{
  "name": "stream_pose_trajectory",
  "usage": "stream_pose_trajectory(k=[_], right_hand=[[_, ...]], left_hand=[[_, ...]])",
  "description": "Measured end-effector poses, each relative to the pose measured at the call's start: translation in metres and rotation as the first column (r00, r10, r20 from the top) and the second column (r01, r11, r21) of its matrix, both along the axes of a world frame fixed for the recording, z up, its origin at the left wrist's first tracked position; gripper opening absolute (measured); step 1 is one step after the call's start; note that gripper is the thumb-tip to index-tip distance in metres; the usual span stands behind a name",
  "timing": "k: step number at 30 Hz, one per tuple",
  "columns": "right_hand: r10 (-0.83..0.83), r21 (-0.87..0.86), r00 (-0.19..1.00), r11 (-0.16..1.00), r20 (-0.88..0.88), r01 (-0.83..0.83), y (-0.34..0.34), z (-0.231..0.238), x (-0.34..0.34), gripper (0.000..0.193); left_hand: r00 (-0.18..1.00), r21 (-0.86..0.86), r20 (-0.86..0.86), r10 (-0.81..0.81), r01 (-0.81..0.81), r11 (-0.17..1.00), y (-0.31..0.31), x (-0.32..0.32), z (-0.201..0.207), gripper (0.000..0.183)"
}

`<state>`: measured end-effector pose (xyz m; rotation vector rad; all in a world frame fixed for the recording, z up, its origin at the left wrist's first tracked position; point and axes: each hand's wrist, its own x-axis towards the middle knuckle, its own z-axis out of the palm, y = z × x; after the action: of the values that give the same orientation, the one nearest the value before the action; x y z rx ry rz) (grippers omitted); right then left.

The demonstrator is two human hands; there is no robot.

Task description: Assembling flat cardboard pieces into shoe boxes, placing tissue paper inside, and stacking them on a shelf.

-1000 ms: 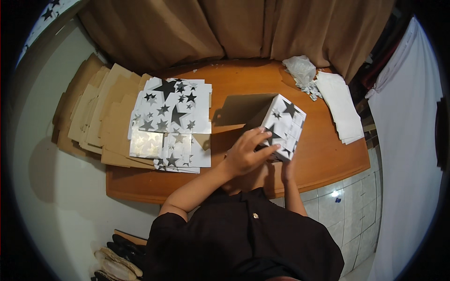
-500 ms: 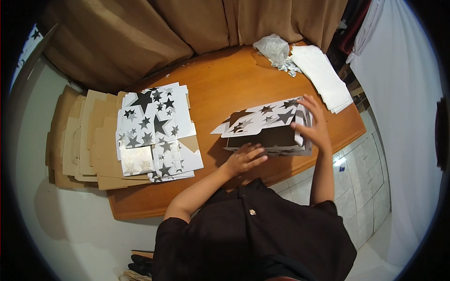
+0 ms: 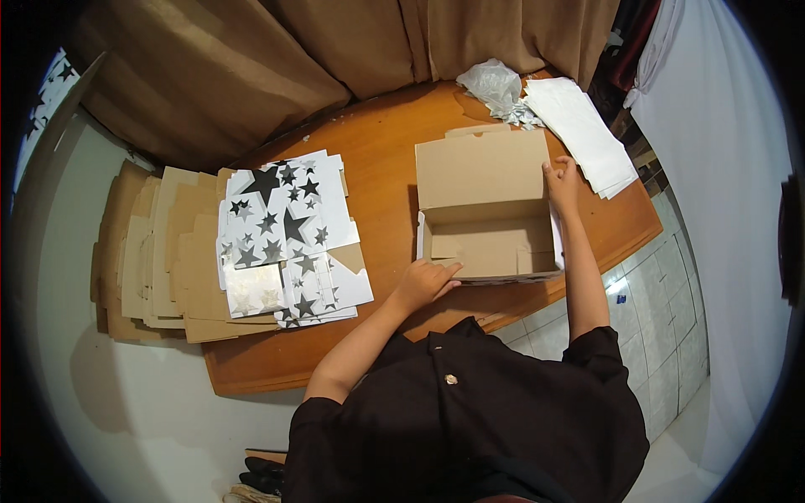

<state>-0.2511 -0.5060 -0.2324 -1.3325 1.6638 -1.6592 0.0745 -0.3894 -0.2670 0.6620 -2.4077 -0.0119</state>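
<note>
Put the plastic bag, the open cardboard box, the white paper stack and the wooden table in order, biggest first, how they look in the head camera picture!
1. Wooden table, even partly covered
2. Open cardboard box, lid included
3. White paper stack
4. Plastic bag

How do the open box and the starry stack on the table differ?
The box is folded into shape, its lid open; the starry stack lies flat. The box shows plain brown inside, whereas the starry stack shows mostly white with stars. The box has the left hand at its front and the right hand at its lid; the starry stack has neither. Both rest on the table.
</note>
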Motion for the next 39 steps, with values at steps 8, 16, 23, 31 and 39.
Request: stream_pose_trajectory(k=[8,16,23,31,39], right_hand=[[0.148,0.208,0.983,0.964,0.110,-0.168,0.022,-0.064,-0.017,0.030],[0.165,0.271,0.985,0.951,-0.048,-0.146,0.101,-0.050,0.002,0.055],[0.147,0.204,0.945,0.975,-0.293,-0.088,0.188,-0.056,0.043,0.039],[0.106,-0.011,0.633,0.984,-0.767,-0.178,0.189,-0.077,0.052,0.032],[0.348,0.137,0.580,0.917,-0.736,-0.375,0.152,0.004,0.075,0.018]], left_hand=[[0.946,0.138,0.321,-0.054,0.010,0.990,-0.002,-0.005,0.001,0.034],[0.942,0.127,0.332,0.050,-0.097,0.987,0.005,-0.006,-0.005,0.029],[0.960,-0.019,0.237,0.148,-0.148,0.989,0.012,-0.002,-0.001,0.029],[0.957,0.168,0.291,-0.003,-0.048,0.985,0.007,0.032,-0.004,0.030],[0.925,0.746,0.323,-0.202,-0.118,0.656,-0.029,0.006,0.040,0.045]])
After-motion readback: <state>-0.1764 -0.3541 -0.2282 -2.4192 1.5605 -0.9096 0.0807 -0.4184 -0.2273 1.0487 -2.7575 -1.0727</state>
